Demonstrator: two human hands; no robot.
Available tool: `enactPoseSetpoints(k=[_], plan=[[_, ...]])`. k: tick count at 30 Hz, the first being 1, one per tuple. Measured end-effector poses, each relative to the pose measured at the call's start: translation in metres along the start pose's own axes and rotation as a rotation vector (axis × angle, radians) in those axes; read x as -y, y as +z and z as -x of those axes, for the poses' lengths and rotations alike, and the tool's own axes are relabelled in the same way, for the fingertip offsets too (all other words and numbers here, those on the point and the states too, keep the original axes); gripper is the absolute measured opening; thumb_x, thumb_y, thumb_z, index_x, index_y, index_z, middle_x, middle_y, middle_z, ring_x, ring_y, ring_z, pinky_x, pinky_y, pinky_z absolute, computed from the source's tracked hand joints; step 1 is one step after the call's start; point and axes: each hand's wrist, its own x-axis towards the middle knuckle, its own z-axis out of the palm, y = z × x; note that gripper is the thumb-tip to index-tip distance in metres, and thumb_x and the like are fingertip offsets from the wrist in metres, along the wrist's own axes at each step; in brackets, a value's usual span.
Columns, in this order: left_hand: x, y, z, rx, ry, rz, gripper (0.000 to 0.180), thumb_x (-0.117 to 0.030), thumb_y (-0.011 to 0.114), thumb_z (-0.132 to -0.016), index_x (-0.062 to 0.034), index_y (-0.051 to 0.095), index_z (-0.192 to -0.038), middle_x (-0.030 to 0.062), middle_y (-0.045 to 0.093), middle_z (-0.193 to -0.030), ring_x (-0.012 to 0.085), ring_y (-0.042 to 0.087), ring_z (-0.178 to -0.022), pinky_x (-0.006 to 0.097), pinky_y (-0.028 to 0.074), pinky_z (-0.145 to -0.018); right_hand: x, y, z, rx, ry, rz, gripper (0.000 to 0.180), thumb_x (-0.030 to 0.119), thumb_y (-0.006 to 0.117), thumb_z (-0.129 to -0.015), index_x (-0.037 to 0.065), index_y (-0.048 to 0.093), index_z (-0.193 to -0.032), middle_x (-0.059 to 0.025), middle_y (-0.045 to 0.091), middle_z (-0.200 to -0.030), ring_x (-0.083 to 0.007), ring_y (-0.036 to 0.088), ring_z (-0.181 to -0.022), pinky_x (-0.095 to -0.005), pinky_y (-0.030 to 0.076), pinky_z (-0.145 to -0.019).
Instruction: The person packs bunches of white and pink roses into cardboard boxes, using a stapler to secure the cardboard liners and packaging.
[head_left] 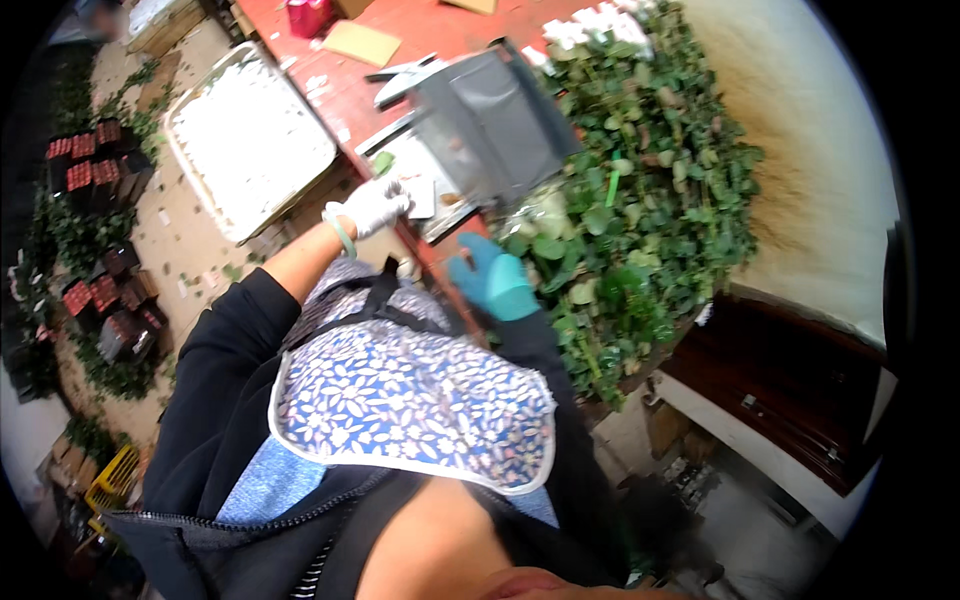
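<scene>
My left hand [380,205], in a white glove, is at the table's near edge with its fingers curled in. They touch or nearly touch a small pale flat piece [423,198]; whether they grip anything is too small to tell. My right hand [490,275], in a blue-green glove, hovers by the table edge, thumb and fingers apart and nothing visible in them. Just beyond both hands is a flat metal-edged stand with a bent dark grey sheet [490,125] over it. A loose green leaf [384,162] lies on the stand. To the right is a big heap of leafy green stems [650,190].
The red table [385,18] carries flat cardboard [362,43] and scraps. White-wrapped flower heads [600,30] top the heap. A large tray [205,215] of white pieces stands left of the table. Dark bundles [100,160], leaves and a yellow crate [112,478] lie on the left floor.
</scene>
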Motion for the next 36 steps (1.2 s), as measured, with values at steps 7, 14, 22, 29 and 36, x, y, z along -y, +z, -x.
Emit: enactPoseSetpoints(k=[7, 14, 22, 29, 36], plan=[[0.04, -0.081, 0.096, 0.394, -0.387, -0.067, 0.049, -0.041, 0.057, -0.094, -0.0047, 0.055, -0.126, 0.007, 0.063, -0.114, 0.0165, 0.06, -0.101, 0.033, 0.049, -0.092, -0.001, -0.01, 0.037, 0.144, 0.315, -0.435, 0.046, 0.026, 0.062, -0.089, 0.0, 0.055, -0.127, -0.0098, 0.068, -0.092, -0.0143, 0.065, -0.081, -0.0295, 0.052, -0.073], [0.038, -0.032, 0.085, 0.414, -0.398, 0.435, 0.043, -0.025, 0.064, -0.093, 0.0, 0.054, -0.127, 0.0078, 0.063, -0.112, 0.0155, 0.058, -0.104, 0.029, 0.045, -0.094, 0.036, 0.021, 0.027, 0.247, 0.3, -0.486, 0.037, 0.017, 0.057, -0.093, -0.002, 0.055, -0.125, -0.0137, 0.066, -0.108, -0.0173, 0.063, -0.096, -0.0294, 0.05, -0.081], [-0.009, -0.096, 0.088, 0.397, -0.258, 0.72, 0.055, -0.027, 0.073, -0.081, -0.0075, 0.053, -0.129, -0.0044, 0.055, -0.099, 0.0087, 0.054, -0.093, 0.028, 0.046, -0.083, 0.066, 0.045, 0.015, 0.477, 0.421, -0.46, 0.046, 0.035, 0.058, -0.093, 0.001, 0.056, -0.125, -0.014, 0.066, -0.107, -0.0204, 0.064, -0.096, -0.032, 0.05, -0.085], [0.022, -0.135, 0.119, 0.665, -0.272, 0.329, 0.028, -0.015, 0.068, -0.089, -0.0028, 0.065, -0.113, 0.0025, 0.066, -0.11, 0.0117, 0.058, -0.101, 0.027, 0.046, -0.091, 0.086, 0.087, 0.011, 0.379, 0.335, -0.925, 0.04, 0.015, 0.061, -0.092, 0.002, 0.052, -0.129, -0.0055, 0.066, -0.106, -0.0124, 0.06, -0.096, -0.0288, 0.049, -0.086], [0.059, -0.121, 0.106, 0.806, 0.24, -0.517, 0.023, -0.011, 0.058, -0.087, -0.0018, 0.064, -0.108, 0.0195, 0.064, -0.1, 0.0346, 0.062, -0.091, 0.04, 0.05, -0.08, 0.125, 0.094, -0.024, 0.351, 0.077, -1.127, 0.035, 0.009, 0.057, -0.091, -0.003, 0.055, -0.123, -0.0099, 0.063, -0.113, -0.0148, 0.059, -0.105, -0.0283, 0.046, -0.093]])
